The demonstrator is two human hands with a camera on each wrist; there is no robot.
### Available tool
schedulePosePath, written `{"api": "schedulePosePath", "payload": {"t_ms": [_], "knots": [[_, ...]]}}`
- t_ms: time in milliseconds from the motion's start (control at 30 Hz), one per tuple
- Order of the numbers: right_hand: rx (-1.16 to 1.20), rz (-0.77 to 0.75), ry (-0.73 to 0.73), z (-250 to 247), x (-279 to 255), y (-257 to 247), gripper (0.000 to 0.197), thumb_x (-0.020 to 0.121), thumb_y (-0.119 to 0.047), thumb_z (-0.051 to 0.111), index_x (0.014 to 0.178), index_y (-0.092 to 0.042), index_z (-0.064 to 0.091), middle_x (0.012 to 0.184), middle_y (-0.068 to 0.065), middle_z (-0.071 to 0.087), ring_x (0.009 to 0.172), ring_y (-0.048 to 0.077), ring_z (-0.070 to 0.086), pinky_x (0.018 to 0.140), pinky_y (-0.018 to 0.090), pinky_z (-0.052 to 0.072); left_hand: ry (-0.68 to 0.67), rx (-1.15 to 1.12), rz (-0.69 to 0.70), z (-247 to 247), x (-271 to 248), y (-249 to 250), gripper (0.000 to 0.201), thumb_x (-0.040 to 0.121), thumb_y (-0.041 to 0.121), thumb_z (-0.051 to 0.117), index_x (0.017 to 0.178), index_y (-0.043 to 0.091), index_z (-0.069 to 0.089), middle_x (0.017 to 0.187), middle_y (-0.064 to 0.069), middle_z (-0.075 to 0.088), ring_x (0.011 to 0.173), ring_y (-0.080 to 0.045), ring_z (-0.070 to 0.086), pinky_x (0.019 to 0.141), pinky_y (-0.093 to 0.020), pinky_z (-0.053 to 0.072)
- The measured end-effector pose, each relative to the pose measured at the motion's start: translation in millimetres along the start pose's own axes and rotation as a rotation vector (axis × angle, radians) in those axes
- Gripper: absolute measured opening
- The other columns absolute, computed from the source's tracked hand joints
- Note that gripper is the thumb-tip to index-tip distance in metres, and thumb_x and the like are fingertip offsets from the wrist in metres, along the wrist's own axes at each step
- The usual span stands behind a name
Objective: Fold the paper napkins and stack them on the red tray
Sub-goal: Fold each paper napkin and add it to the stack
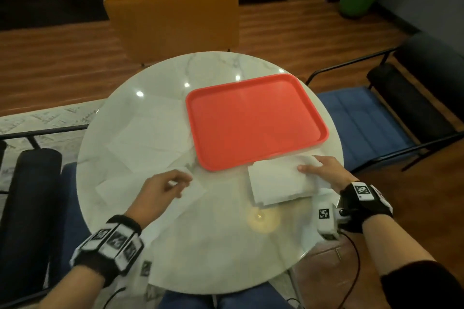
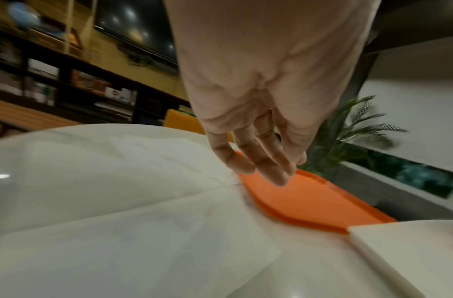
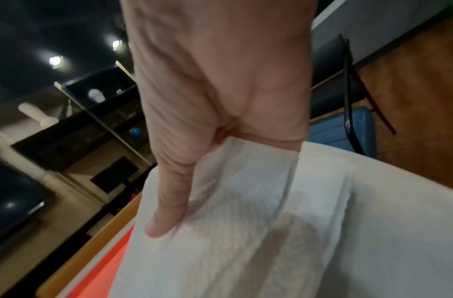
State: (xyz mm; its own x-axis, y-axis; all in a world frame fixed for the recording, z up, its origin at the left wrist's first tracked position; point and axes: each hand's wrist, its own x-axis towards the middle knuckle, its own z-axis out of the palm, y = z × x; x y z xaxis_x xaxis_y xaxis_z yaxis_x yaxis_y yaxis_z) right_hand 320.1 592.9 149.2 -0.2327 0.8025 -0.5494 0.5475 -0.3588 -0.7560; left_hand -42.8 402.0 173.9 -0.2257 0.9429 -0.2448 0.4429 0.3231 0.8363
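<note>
The red tray point(image 1: 256, 120) lies bare on the right half of the round marble table point(image 1: 213, 253). Just in front of its near edge sits a folded white napkin point(image 1: 276, 183). My right hand point(image 1: 319, 168) pinches this napkin's right end, thumb on top point(image 3: 169, 201) and paper point(image 3: 245, 231) running under it. My left hand point(image 1: 163, 185) hovers over a flat unfolded napkin point(image 1: 120, 190) left of the tray. Its fingers point(image 2: 258, 161) hang loose and hold nothing in the left wrist view. Several more unfolded napkins point(image 1: 150, 133) overlap along the tray's left side.
An orange chair point(image 1: 173, 20) stands at the table's far side. A blue-cushioned chair point(image 1: 364, 128) is at the right and a dark one point(image 1: 32, 183) at the left. A pale yellow spot point(image 1: 261, 218) shows on the tabletop near me.
</note>
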Motion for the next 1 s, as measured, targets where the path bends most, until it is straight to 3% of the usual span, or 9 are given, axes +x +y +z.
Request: {"api": "schedulePosePath", "payload": {"t_ms": [100, 200, 400, 500, 600, 700, 800, 900, 1000], "knots": [[-0.182, 0.024, 0.031, 6, 11, 4, 0.04, 0.075, -0.032, 0.078, 0.103, -0.006, 0.064, 0.108, 0.005, 0.066, 0.1, 0.025, 0.061, 0.096, 0.04, 0.046, 0.027, 0.062, -0.115, -24, -32, -37, 0.021, 0.089, 0.001, 0.059, 0.092, 0.018, 0.07, 0.092, 0.001, 0.072, 0.072, -0.004, 0.067, 0.063, -0.007, 0.049], [-0.285, 0.086, 0.106, 6, 16, 7, 0.062, 0.069, -0.035, 0.081, 0.12, -0.006, 0.059, 0.12, 0.009, 0.062, 0.109, 0.029, 0.057, 0.097, 0.045, 0.045, 0.04, 0.102, -0.238, -44, -60, -67, 0.018, 0.089, 0.002, 0.06, 0.09, 0.017, 0.071, 0.089, 0.001, 0.072, 0.071, -0.009, 0.068, 0.06, -0.004, 0.046], [-0.307, 0.197, 0.131, -14, 16, -3, 0.076, 0.072, -0.026, 0.082, 0.137, -0.009, 0.045, 0.133, 0.013, 0.053, 0.118, 0.031, 0.052, 0.102, 0.043, 0.042, 0.082, 0.096, -0.388, -73, -102, -117, 0.019, 0.085, 0.007, 0.066, 0.085, 0.025, 0.071, 0.079, 0.005, 0.074, 0.073, -0.017, 0.07, 0.065, -0.021, 0.053], [-0.401, 0.187, 0.151, -12, 15, -15, 0.075, 0.068, -0.028, 0.084, 0.132, -0.012, 0.048, 0.133, 0.015, 0.053, 0.115, 0.032, 0.052, 0.099, 0.044, 0.043, 0.082, 0.044, -0.442, -80, -115, -130, 0.019, 0.086, 0.001, 0.063, 0.087, 0.019, 0.071, 0.078, 0.001, 0.075, 0.078, -0.019, 0.07, 0.067, -0.018, 0.055], [-0.645, 0.173, 0.372, 5, 7, -36, 0.088, 0.07, -0.037, 0.081, 0.141, -0.023, 0.03, 0.14, 0.02, 0.037, 0.128, 0.042, 0.034, 0.103, 0.057, 0.028, 0.101, 0.021, -0.505, -85, -125, -146, 0.017, 0.087, 0.002, 0.062, 0.087, 0.017, 0.071, 0.079, 0.001, 0.075, 0.08, -0.019, 0.071, 0.068, -0.017, 0.056], [-0.651, -0.012, 0.567, 52, -4, -62, 0.061, 0.083, -0.03, 0.069, 0.135, -0.021, 0.039, 0.133, 0.019, 0.04, 0.123, 0.041, 0.038, 0.101, 0.058, 0.027, 0.151, 0.01, -0.576, -90, -137, -164, 0.013, 0.085, 0.002, 0.064, 0.085, 0.013, 0.07, 0.08, -0.004, 0.073, 0.071, -0.021, 0.068, 0.058, -0.01, 0.052], [-0.554, -0.264, 0.376, 136, -7, -82, 0.027, 0.085, -0.013, 0.061, 0.112, -0.012, 0.061, 0.108, 0.016, 0.061, 0.098, 0.034, 0.058, 0.088, 0.041, 0.045, 0.127, 0.031, -0.7, -94, -160, -197, 0.007, 0.083, 0.009, 0.07, 0.087, 0.014, 0.071, 0.082, -0.005, 0.074, 0.074, -0.021, 0.069, 0.069, -0.033, 0.058], [-0.597, -0.35, 0.049, 235, -7, -89, 0.022, 0.087, -0.015, 0.059, 0.108, -0.011, 0.064, 0.101, 0.013, 0.069, 0.095, 0.032, 0.063, 0.081, 0.038, 0.051, 0.016, 0.084, -0.738, -94, -195, -276, 0.011, 0.078, 0.03, 0.074, 0.087, 0.035, 0.071, 0.093, -0.002, 0.073, 0.075, -0.002, 0.068, 0.075, -0.029, 0.058], [-0.712, -0.298, 0.026, 307, -10, -91, 0.047, 0.089, -0.029, 0.06, 0.128, -0.006, 0.048, 0.123, 0.016, 0.054, 0.115, 0.032, 0.05, 0.097, 0.038, 0.041, 0.057, 0.089, -0.734, -98, -192, -244, 0.015, 0.076, 0.0, 0.074, 0.081, 0.014, 0.073, 0.077, -0.016, 0.071, 0.066, -0.028, 0.067, 0.053, -0.022, 0.055]]}}
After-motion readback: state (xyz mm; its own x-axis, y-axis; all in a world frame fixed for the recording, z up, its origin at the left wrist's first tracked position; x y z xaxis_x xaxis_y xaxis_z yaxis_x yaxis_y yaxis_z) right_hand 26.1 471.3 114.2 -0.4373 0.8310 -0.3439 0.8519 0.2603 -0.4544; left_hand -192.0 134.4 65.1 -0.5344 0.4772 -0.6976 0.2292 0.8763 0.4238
